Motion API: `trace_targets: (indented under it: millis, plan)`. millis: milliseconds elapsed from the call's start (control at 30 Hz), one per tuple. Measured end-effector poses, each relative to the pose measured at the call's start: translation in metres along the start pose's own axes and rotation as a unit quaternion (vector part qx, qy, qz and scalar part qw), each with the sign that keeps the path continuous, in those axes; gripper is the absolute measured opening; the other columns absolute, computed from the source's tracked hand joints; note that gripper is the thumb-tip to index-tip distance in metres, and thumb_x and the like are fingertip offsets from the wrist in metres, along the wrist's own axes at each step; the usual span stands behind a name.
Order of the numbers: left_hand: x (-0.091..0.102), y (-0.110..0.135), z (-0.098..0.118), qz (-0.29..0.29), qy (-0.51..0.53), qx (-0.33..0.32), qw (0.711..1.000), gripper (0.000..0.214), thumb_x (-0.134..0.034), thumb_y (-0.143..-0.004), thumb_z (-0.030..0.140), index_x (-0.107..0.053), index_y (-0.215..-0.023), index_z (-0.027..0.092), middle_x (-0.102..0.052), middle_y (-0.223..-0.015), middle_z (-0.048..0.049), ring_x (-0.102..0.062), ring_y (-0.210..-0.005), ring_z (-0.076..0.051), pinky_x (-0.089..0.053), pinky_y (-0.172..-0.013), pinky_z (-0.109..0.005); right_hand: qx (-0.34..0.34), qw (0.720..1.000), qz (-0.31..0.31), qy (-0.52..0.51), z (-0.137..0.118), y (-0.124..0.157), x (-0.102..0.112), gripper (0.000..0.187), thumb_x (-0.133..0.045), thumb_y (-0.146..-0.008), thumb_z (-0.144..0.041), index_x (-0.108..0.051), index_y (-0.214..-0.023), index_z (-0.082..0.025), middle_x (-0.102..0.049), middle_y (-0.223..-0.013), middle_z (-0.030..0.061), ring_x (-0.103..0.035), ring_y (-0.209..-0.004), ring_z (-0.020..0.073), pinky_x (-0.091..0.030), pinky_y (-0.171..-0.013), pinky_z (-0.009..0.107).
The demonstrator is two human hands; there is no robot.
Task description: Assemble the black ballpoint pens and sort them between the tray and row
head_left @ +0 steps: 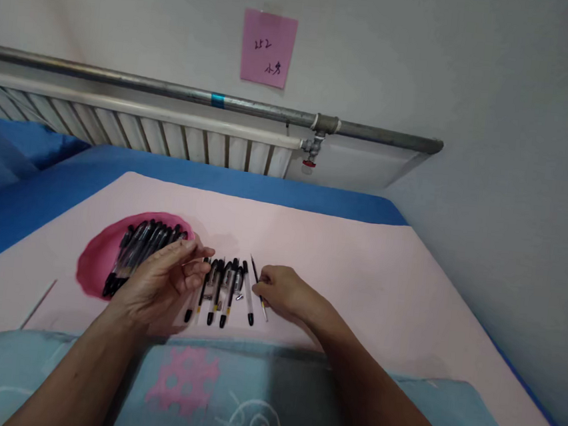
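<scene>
My right hand (283,288) is closed in a pinch around the middle of a thin pen refill (254,268), which slants over the pink mat. Beside it lies a clear pen barrel (248,297) with black ends. Farther left is a row of disassembled pens: several clear barrels with refills, black caps (228,274) and small metal tips (240,296). Over the left end of this row, my left hand (167,279) is open, palm turned inward, fingers apart with nothing visible in them. It partly covers a pink oval basin (89,258) holding several black-capped pens (143,246).
A pale pink mat (339,265) covers the blue-edged table. A thin white stick (38,303) lies at the left. Light blue patterned cloth (241,396) runs along the near edge. Behind are a radiator (171,132), a metal pipe (150,85) and a pink note (268,49) on the wall.
</scene>
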State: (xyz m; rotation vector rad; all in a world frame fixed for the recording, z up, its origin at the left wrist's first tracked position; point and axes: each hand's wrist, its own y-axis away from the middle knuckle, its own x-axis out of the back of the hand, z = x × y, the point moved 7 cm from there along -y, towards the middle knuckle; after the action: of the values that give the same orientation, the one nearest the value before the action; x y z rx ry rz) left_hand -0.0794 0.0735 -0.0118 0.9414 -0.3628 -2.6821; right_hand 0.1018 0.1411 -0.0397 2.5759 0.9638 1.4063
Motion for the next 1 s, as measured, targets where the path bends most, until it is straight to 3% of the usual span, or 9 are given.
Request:
trace_targets:
  millis: [233,500,867,1000]
  plan:
    - [0.004,-0.001,0.0,0.007,-0.018,0.003,1.0,0.005,-0.058,-0.075,0.016,-0.061,-0.075,0.012,-0.067,-0.081,-0.0079,-0.061,-0.059,-0.011,-0.049,-0.045,-0.017,0.02,1.0,0.001,0.014,-0.005,0.005,-0.004,0.013,-0.057,-0.065,-0.026,-0.056,-0.073,-0.017,-0.06,-0.073,0.0027,-0.051,-0.059,0.012,-0.028,-0.047,0.02]
    - [-0.001,0.001,0.001,-0.001,-0.023,0.007,1.0,0.004,-0.059,-0.074,0.016,-0.06,-0.074,0.012,-0.063,-0.074,-0.0053,-0.058,-0.057,-0.01,-0.046,-0.044,-0.017,0.06,0.998,-0.034,-0.012,-0.019,0.015,-0.008,0.01,-0.054,-0.065,-0.021,-0.057,-0.074,-0.017,-0.061,-0.074,0.003,-0.052,-0.062,0.0127,-0.029,-0.048,0.02]
    - [-0.003,0.002,-0.002,-0.022,-0.084,-0.011,0.996,0.01,-0.062,-0.073,0.022,-0.059,-0.073,0.013,-0.063,-0.071,-0.0036,-0.058,-0.057,-0.01,-0.045,-0.043,-0.018,0.068,0.995,-0.048,-0.057,-0.019,0.01,-0.022,0.009,-0.056,-0.063,-0.021,-0.054,-0.07,-0.017,-0.058,-0.068,-0.0005,-0.051,-0.058,0.0106,-0.031,-0.046,0.018]
    - [0.0,0.001,-0.002,-0.02,-0.093,-0.014,0.995,0.011,-0.063,-0.072,0.024,-0.06,-0.074,0.014,-0.063,-0.072,-0.003,-0.058,-0.057,-0.01,-0.045,-0.043,-0.017,0.066,0.995,-0.043,-0.069,-0.019,0.01,-0.016,0.006,-0.057,-0.063,-0.019,-0.056,-0.068,-0.017,-0.058,-0.065,-0.0009,-0.05,-0.056,0.0097,-0.031,-0.046,0.018]
